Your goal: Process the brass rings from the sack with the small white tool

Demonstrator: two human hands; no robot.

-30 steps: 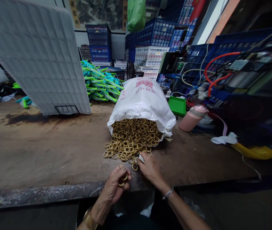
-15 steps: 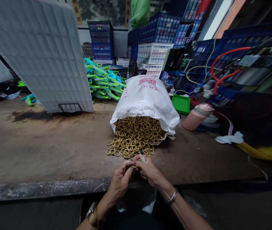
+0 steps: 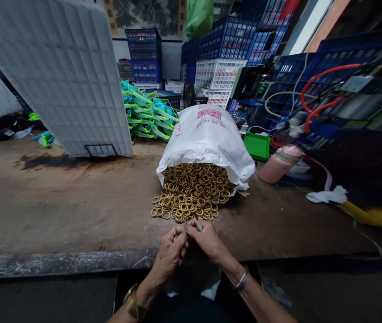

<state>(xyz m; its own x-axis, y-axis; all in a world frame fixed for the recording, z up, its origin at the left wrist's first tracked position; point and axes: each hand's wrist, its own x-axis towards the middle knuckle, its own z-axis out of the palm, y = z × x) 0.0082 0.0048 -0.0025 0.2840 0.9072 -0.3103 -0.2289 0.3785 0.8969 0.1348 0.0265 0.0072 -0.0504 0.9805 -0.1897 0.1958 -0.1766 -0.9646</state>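
Many brass-coloured rings (image 3: 186, 207) spill from the mouth of a white sack (image 3: 204, 134) lying on the brown table. Just in front of them, at the table's near edge, my left hand (image 3: 171, 249) is closed on a ring, of which only a small part shows between the fingers. My right hand (image 3: 207, 240) is closed around a small pale tool (image 3: 198, 224), its tip near the rings. The fingertips of both hands nearly meet.
A white padded panel (image 3: 66, 80) stands at the left on the table (image 3: 76, 215). Green and teal pieces (image 3: 150, 114) are heaped behind. Right of the sack are a green tray (image 3: 257, 146), a pink bottle (image 3: 278, 166) and red hoses (image 3: 325, 69). Crates (image 3: 144, 56) are stacked behind.
My left fingers have curled in more, covering most of the ring. The pale tool has tilted and shows less between my right fingers. The view has shifted slightly.
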